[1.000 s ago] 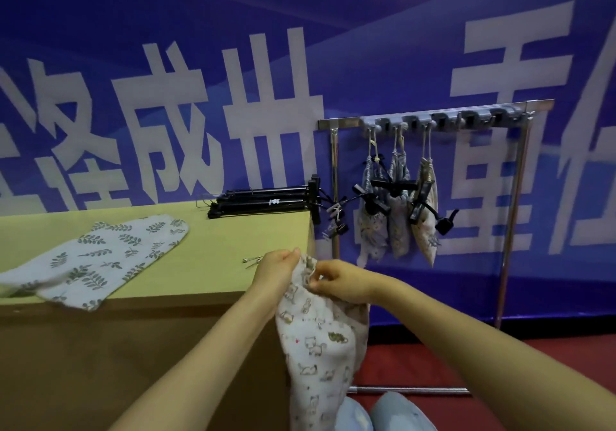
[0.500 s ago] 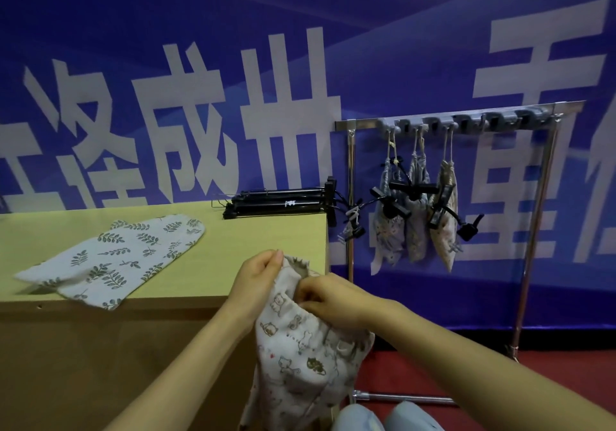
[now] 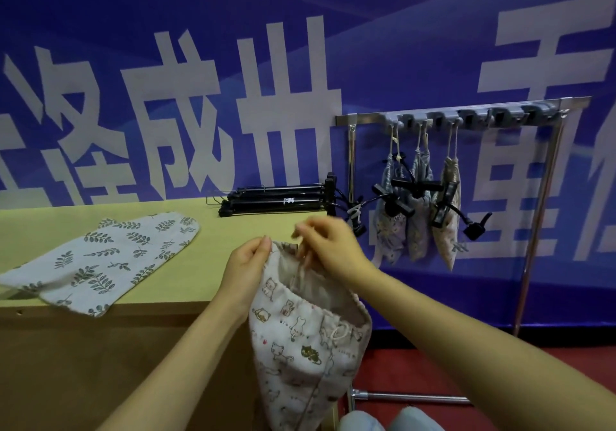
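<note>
A cream drawstring bag printed with cats [image 3: 300, 340] hangs in front of me at the table's right corner, its mouth open upward. My left hand [image 3: 246, 267] pinches the bag's top rim on the left side. My right hand [image 3: 330, 247] is above the mouth and pinches the thin drawstring, its fingers blurred. A knotted end of cord lies against the bag's right side.
A leaf-print cloth bag [image 3: 103, 260] lies flat on the yellow-green table [image 3: 206, 230]. Black clip hangers [image 3: 276, 199] are stacked at the table's back edge. To the right stands a metal rack [image 3: 533, 217] with three filled cloth bags [image 3: 416, 217] hanging from hooks.
The bag's mouth has spread wider. My right hand has risen from the rim and now pulls the drawstring upward. My left hand keeps its hold on the rim.
</note>
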Demonstrator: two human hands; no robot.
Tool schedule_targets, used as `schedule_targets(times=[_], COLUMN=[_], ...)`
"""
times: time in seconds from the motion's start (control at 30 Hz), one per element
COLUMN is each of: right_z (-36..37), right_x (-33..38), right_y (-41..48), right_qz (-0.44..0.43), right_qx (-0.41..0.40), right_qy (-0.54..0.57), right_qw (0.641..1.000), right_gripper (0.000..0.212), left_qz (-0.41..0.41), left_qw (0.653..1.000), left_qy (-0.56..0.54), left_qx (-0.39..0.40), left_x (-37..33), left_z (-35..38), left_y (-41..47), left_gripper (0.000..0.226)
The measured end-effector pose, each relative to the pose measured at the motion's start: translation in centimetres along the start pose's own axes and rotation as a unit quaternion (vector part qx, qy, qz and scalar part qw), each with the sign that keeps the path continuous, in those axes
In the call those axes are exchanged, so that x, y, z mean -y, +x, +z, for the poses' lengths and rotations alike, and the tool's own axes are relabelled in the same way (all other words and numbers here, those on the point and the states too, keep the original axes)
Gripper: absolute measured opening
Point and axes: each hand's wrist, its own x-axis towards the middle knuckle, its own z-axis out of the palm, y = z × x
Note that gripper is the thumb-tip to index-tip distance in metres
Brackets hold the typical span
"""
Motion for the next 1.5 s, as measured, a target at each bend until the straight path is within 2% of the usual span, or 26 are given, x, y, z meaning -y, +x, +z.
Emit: schedule_targets(times=[0.07, 0.1, 0.17, 0.3, 0.43, 0.5, 0.6, 0.7, 0.83, 1.0, 1.1, 1.2, 1.3, 1.5], right_z=[0.0, 0.1, 0.1, 0.2, 1.0, 1.3, 1.9, 2.8, 2.9, 2.7, 2.8, 2.8, 2.9, 3.4], right_x=[-0.1, -0.9, -2.7, -6.0, -9.4, -11.0, -13.0, -14.9, -15.8, -16.6, -16.7, -16.2, -16.0, -14.3], right_y=[2.2, 3.6, 6.3, 11.1, 15.7, 17.8, 19.9, 21.1, 21.5, 22.5, 22.6, 22.3, 22.0, 21.0], right_qz=[-0.005, 0.008, 0.04, 0.051, 0.023, 0.024, 0.044, 0.04, 0.027, 0.053, 0.043, 0.003, 0.0, 0.005], right_qx=[-0.117, -0.151, -0.169, -0.088, 0.034, 0.049, 0.05, 0.058, 0.052, 0.063, 0.034, -0.004, -0.017, 0.016], right_qy=[-0.014, -0.032, -0.095, -0.254, -0.462, -0.505, -0.532, -0.547, -0.522, -0.52, -0.542, -0.581, -0.575, -0.595], right_qw=[0.993, 0.988, 0.98, 0.962, 0.886, 0.861, 0.844, 0.834, 0.851, 0.85, 0.838, 0.814, 0.818, 0.803], right_gripper=[0.02, 0.018, 0.017, 0.036, 0.041, 0.042, 0.054, 0.057, 0.058, 0.067, 0.071, 0.065, 0.06, 0.049], left_qz=[0.004, 0.001, -0.005, 0.0, 0.018, 0.015, 0.02, 0.035, 0.055, 0.063, 0.058, 0.056, 0.054, 0.061], left_qw=[1.0, 1.0, 1.0, 1.0, 0.998, 0.997, 0.997, 0.995, 0.994, 0.993, 0.993, 0.994, 0.994, 0.993], left_qy=[-0.005, -0.005, -0.01, 0.0, 0.028, 0.025, 0.031, 0.04, 0.048, 0.06, 0.053, 0.051, 0.052, 0.051], left_qx=[0.005, 0.006, 0.006, -0.024, -0.058, -0.065, -0.071, -0.079, -0.081, -0.085, -0.084, -0.084, -0.083, -0.088], left_x=[-0.2, 0.3, 1.2, 2.6, 2.8, 3.0, 3.2, 3.5, 3.5, 3.5, 3.6, 3.5, 3.6, 3.4], left_z=[0.4, 0.6, 0.9, 1.6, 2.4, 2.5, 2.3, 2.3, 2.3, 2.3, 2.3, 2.3, 2.3, 2.5], left_y=[0.6, 1.0, 1.8, 2.7, 3.4, 3.7, 3.8, 4.0, 4.0, 4.0, 4.0, 3.9, 4.0, 3.8], left_gripper=[0.048, 0.049, 0.05, 0.044, 0.044, 0.045, 0.044, 0.043, 0.042, 0.043, 0.04, 0.041, 0.041, 0.041])
